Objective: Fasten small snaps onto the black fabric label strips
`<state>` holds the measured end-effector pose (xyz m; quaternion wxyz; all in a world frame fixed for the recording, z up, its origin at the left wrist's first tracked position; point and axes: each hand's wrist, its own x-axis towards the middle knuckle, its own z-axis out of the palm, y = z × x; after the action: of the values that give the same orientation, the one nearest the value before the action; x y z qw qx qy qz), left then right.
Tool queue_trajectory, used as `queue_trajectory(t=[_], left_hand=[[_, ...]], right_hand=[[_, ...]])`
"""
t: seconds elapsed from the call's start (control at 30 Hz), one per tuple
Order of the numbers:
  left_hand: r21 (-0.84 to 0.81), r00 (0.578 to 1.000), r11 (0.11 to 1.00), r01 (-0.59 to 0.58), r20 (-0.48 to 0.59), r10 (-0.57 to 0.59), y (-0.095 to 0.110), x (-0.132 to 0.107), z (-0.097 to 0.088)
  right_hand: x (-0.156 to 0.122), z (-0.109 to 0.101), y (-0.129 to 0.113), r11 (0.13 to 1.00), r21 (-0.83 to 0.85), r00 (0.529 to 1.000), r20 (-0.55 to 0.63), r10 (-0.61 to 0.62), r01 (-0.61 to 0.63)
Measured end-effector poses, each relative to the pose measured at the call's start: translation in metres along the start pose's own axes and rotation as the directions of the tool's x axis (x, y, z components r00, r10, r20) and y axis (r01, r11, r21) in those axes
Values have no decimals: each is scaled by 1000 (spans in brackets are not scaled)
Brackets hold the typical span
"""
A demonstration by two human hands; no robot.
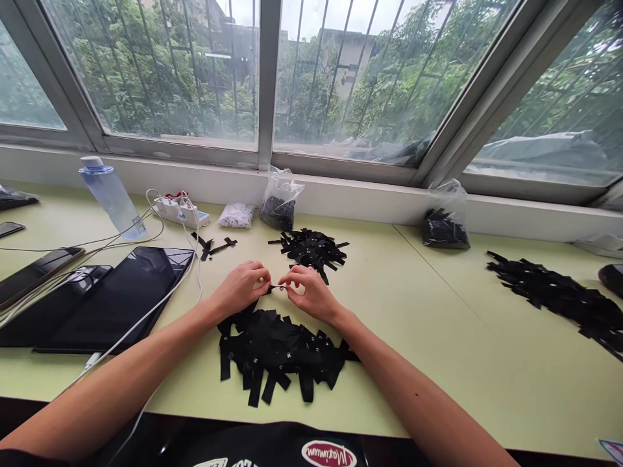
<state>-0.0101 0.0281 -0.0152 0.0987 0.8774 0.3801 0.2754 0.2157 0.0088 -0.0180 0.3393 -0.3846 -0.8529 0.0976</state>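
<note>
My left hand (243, 287) and my right hand (312, 293) meet in front of me, with fingertips pinched. Between them is a short black fabric strip (275, 287), gripped at both ends, with a small pale round spot near the right fingertips; what that spot is I cannot make out. Just below my wrists lies a large heap of black strips (287, 350), some bearing small white letter marks. Beyond my fingers is a second pile of black strips (311, 250). A few loose black strips (214, 246) rest to the left of it.
At left are tablets (117, 298), phones, cables, a power strip (178, 211) and a water bottle (111, 198). By the window stand a small white packet (236, 215) and bags of black pieces (278, 211) (445, 227). Another strip pile (559, 295) is at right.
</note>
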Motion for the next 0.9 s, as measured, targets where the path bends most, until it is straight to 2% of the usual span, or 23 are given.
queue_trajectory(t=[0.17,0.27,0.37,0.43,0.57,0.7,0.9], left_hand=[[-50,999,999,10,-31,-11,3,1,-3],[-76,1000,997,-2,-24,0,4,2,-4],[-86,1000,996,-28,-4,28,2,2,-3],[-86,999,995,-42,13,44,2,2,-3],[-82,997,995,-48,55,53,3,2,-5],[-74,994,996,-52,93,59,4,2,-9],[-28,992,997,-78,95,81,2,1,-11]], right_hand=[[1,2,4,998,58,1000,-27,9,-7],[1,2,7,995,76,994,-82,76,-69],[1,-1,15,985,-57,965,-216,147,-163],[1,-4,22,964,-198,959,-252,128,-180],[-1,-10,35,934,-324,979,-180,93,-148],[-1,-10,37,943,-303,987,-123,104,-138],[0,-8,36,962,-246,992,-88,96,-115]])
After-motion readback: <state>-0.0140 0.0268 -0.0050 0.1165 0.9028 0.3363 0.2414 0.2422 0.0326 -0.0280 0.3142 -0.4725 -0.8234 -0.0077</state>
